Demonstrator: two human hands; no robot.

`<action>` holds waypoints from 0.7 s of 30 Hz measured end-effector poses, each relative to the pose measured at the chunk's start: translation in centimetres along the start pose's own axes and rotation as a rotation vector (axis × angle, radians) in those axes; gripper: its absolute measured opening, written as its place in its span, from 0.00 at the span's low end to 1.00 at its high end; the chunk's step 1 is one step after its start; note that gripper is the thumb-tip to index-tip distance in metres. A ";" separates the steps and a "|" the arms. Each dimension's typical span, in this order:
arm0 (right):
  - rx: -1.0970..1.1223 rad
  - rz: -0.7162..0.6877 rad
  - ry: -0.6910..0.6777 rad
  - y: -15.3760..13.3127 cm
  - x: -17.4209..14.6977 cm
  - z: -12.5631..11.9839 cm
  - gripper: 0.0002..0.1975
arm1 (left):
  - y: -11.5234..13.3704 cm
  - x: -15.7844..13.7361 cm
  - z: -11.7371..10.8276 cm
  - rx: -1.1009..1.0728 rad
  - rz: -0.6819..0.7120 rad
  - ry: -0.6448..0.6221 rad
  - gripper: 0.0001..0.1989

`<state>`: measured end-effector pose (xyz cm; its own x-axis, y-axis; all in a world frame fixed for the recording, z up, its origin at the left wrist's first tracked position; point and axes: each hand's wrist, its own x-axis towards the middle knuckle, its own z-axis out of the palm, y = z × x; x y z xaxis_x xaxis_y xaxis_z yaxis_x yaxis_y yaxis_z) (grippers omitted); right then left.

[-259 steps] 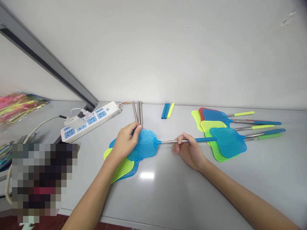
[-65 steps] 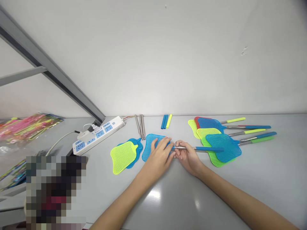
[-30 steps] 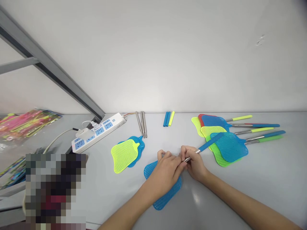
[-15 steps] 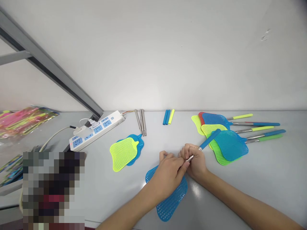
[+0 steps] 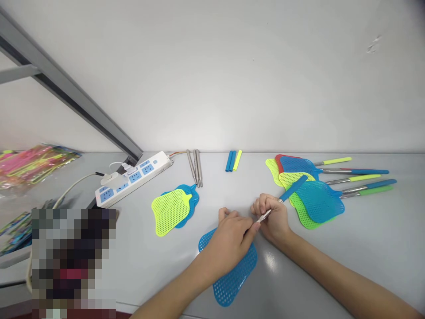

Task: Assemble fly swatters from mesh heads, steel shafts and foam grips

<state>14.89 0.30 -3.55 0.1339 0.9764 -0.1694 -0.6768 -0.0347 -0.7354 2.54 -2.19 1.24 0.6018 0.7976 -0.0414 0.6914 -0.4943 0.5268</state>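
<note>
A blue fly swatter head (image 5: 234, 283), full of small holes, lies tilted under my left hand (image 5: 232, 239). The fingers of that hand are closed around its neck, where a metal rod (image 5: 264, 216) runs in. How rod and neck meet is hidden by the fingers. My right hand (image 5: 272, 218) is wrapped round the same rod, a little further up. Past that fist, a blue sleeve grip (image 5: 293, 189) on the rod points up to the right, its end overlapping the pile of swatters in view.
Swatters with handles, topped by a blue head (image 5: 320, 203), lie at right. At left are a yellow swatter head (image 5: 171, 213) over a blue one, several metal rods (image 5: 198, 168) and a power strip (image 5: 136, 177). Loose sleeves (image 5: 237, 160) lie by the wall.
My right hand and the sleeved rod have moved slightly up and to the right, showing more metal between the hands. My left hand keeps its hold at the neck.
</note>
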 end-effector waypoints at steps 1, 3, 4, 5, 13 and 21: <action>-0.004 -0.004 0.002 0.0 0.0 0.0 0.10 | 0.0 0.0 0.0 0.005 0.002 0.004 0.19; -0.015 -0.013 0.005 0.0 0.1 0.0 0.10 | -0.1 0.0 -0.2 0.014 0.010 0.012 0.19; -0.020 -0.018 0.008 0.0 0.1 0.0 0.10 | -0.2 0.0 -0.2 0.018 0.015 0.016 0.19; -0.025 -0.023 0.010 0.0 0.2 0.0 0.10 | -0.2 0.0 -0.3 0.023 0.020 0.018 0.19; -0.028 -0.051 0.046 -0.6 0.7 -0.2 0.10 | -0.6 0.1 -0.7 0.053 0.045 0.010 0.19; -0.035 -0.069 0.051 -1.1 1.4 -0.7 0.10 | -0.8 0.1 -1.1 0.063 0.067 -0.007 0.19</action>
<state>16.37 1.55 -3.42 0.2162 0.9648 -0.1500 -0.6393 0.0237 -0.7686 1.68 -1.33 1.73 0.6499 0.7599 -0.0140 0.6733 -0.5671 0.4745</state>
